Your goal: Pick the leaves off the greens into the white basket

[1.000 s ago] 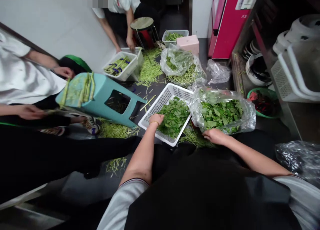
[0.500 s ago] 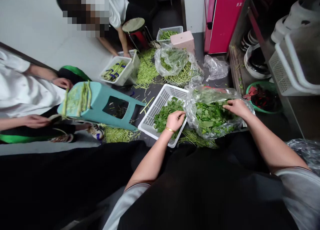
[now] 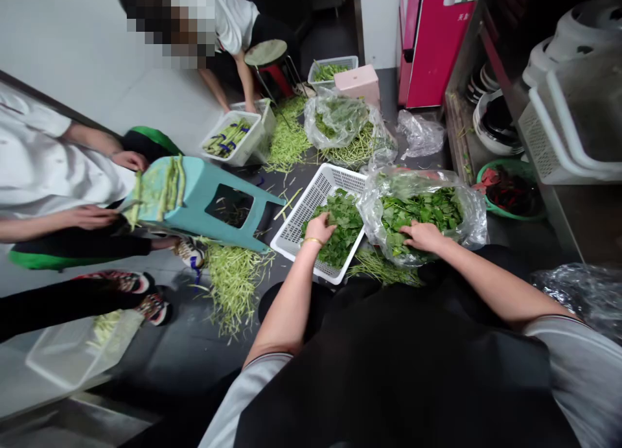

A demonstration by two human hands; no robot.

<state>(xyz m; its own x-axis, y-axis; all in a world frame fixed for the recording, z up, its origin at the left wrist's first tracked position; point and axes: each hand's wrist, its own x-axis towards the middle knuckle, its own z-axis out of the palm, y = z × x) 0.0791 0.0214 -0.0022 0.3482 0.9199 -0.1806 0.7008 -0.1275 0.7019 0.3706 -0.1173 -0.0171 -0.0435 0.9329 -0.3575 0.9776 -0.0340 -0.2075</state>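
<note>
My left hand (image 3: 319,229) is over the white perforated basket (image 3: 296,222), at the left side of the green leafy herbs (image 3: 346,231) heaped in it. Its thumb stands apart from the fingers, and I see nothing held between them. To the right, my right hand (image 3: 422,236) is at the near side of a clear plastic bag (image 3: 471,208) spread wide around more leafy herbs (image 3: 440,205). Its fingertips are closed on the leaves at the edge of that pile. Loose thin green stems (image 3: 383,268) lie on the floor between the basket and my lap.
At left a person trims long green stalks (image 3: 171,188) on a turquoise stool (image 3: 201,185). Another person bends over a white bin (image 3: 233,143) of bundled stalks. Peelings (image 3: 236,279) litter the floor. A green basin (image 3: 515,188) and a metal shelf (image 3: 558,208) stand right.
My left hand has moved left and away from the bag, further over the basket. My right hand has come from the bag's far right side to its near left part. The view has shifted slightly.
</note>
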